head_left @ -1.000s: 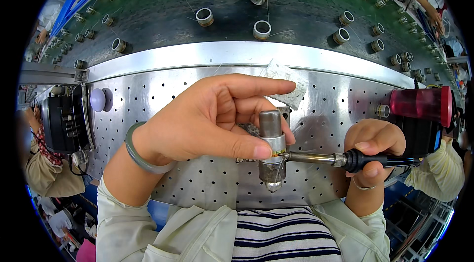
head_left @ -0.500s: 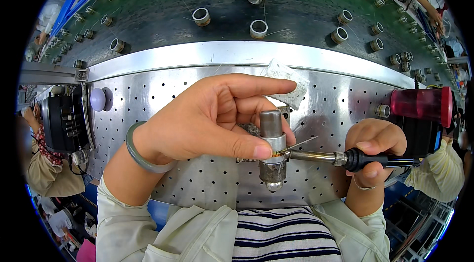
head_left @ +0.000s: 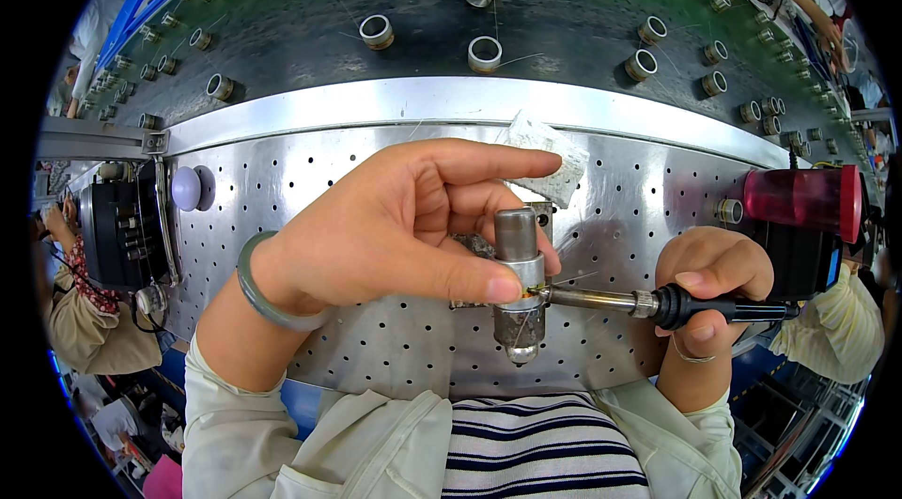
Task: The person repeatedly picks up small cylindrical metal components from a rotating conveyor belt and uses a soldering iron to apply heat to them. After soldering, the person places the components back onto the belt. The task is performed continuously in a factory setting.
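Note:
My left hand [head_left: 404, 236] pinches a silvery metal ring [head_left: 529, 271] between thumb and bent fingers, its index finger stretched out above. The ring sits around a dark upright steel post [head_left: 516, 238] with a rounded shiny lower end. Thin wires stick out from the ring's right side. My right hand [head_left: 719, 288] is closed around the black handle of a soldering iron [head_left: 601, 300]. The iron's tip meets the ring's lower right edge, close beside my left thumb; the exact contact point is too small to make out.
Beyond a bright metal rail [head_left: 376, 104], several wired rings lie on a dark green belt [head_left: 564, 20]. A whitish pad [head_left: 545, 156] lies on the perforated metal plate [head_left: 282, 179]. A lilac knob [head_left: 186, 189] is at left; a red cylinder [head_left: 803, 200] and another ring [head_left: 729, 210] are at right.
The rings on the belt have shifted slightly to the left. Both hands and the soldering iron have barely moved; the thin wires by the ring lie at a slightly different angle.

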The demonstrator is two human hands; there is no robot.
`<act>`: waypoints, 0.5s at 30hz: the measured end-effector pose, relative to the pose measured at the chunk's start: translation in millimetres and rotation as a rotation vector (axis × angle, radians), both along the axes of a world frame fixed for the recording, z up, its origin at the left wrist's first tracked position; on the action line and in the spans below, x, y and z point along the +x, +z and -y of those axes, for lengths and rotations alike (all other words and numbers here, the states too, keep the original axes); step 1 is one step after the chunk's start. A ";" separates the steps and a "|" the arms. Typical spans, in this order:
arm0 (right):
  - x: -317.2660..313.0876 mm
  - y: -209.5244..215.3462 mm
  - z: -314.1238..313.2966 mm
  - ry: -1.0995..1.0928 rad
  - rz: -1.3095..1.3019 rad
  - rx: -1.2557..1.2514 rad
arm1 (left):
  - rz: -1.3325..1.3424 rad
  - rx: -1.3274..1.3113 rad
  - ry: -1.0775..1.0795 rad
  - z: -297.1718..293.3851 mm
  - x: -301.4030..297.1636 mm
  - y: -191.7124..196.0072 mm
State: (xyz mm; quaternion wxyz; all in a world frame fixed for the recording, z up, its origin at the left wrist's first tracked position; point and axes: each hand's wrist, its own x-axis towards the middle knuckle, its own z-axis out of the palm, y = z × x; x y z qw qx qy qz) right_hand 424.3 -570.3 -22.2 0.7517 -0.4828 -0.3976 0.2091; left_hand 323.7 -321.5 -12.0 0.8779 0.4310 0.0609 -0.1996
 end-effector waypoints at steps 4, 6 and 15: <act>-0.1 -2.3 1.4 -0.006 -0.044 0.039 | -0.057 0.055 0.062 6.6 -2.6 9.8; 0.3 -1.5 0.5 -0.002 -0.020 0.036 | -0.076 0.064 0.066 7.9 -1.6 12.0; 1.5 0.6 0.4 -0.009 0.011 0.019 | -0.081 0.041 0.083 9.8 -1.5 12.1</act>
